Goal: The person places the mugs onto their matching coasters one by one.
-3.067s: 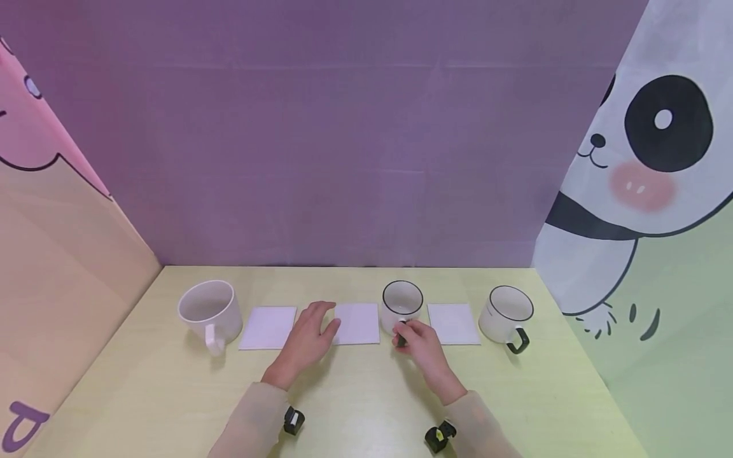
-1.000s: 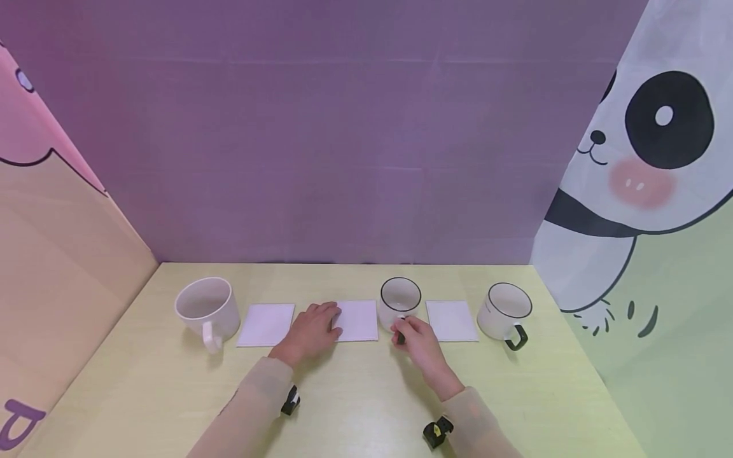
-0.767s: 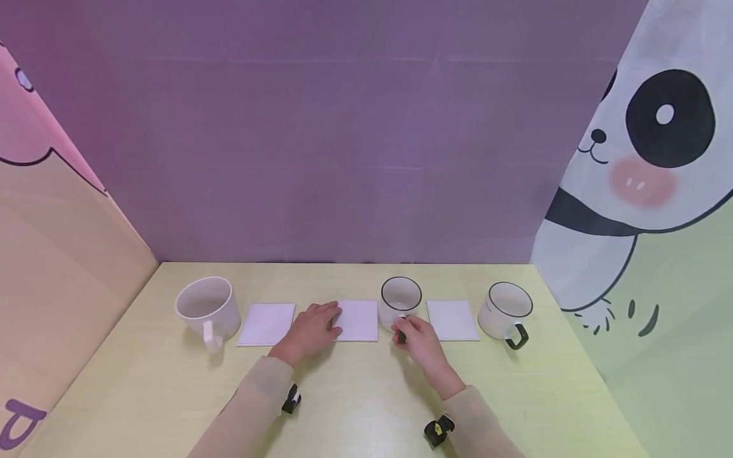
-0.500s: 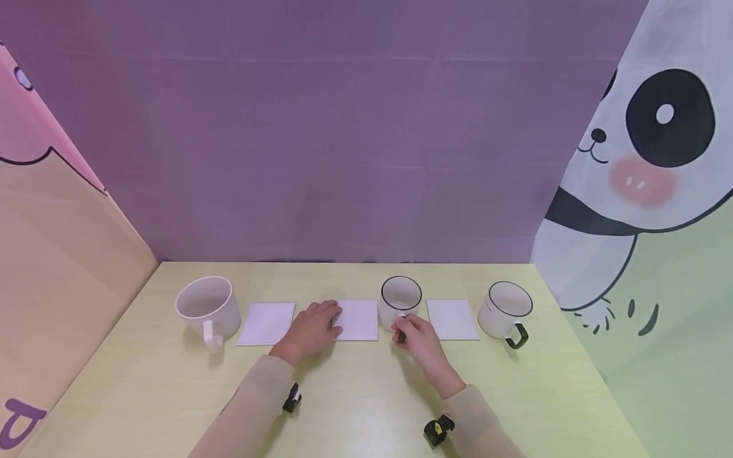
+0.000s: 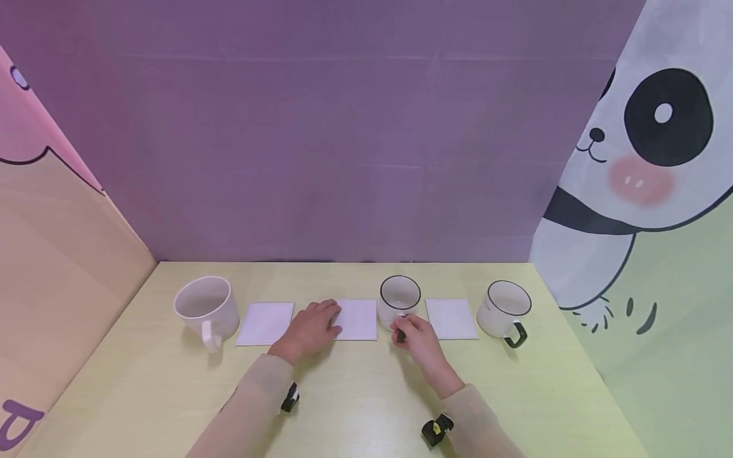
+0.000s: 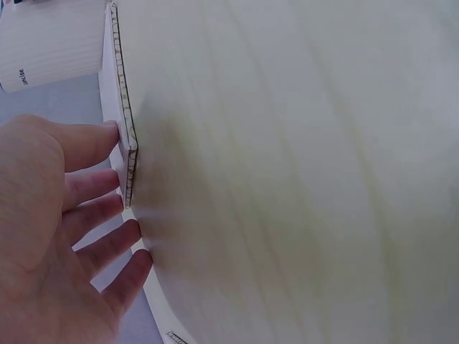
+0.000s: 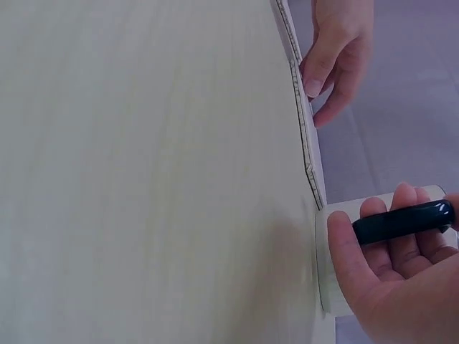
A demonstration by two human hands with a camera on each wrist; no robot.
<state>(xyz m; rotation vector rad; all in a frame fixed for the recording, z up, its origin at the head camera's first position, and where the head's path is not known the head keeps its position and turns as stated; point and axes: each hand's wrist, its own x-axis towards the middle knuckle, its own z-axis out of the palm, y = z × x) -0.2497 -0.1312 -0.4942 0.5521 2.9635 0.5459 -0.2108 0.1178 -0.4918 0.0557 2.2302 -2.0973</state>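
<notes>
In the head view, my left hand (image 5: 309, 329) rests at the left side of the middle white square (image 5: 357, 319). Seen from the left wrist, my thumb touches this square's edge (image 6: 123, 79), which looks like corrugated cardboard, and the other fingers spread loosely along the tabletop. My right hand (image 5: 420, 343) grips the black handle (image 7: 405, 221) of a white mug (image 5: 395, 312) with a dark rim. That mug stands upright between the middle square and the right white square (image 5: 451, 319). My fingers curl round the handle and partly cover it.
At far left stands a larger white mug (image 5: 220, 321) with a white handle, beside the left white square (image 5: 265, 324). Another dark-rimmed mug (image 5: 492, 321) with a black handle is at far right. A purple backdrop (image 5: 343, 159) rises behind the table (image 5: 355, 401).
Since the oldest frame, my left hand has lowered from above the table to the middle square's left side. My right hand keeps its grip on the mug's handle, and the mug stays in place.
</notes>
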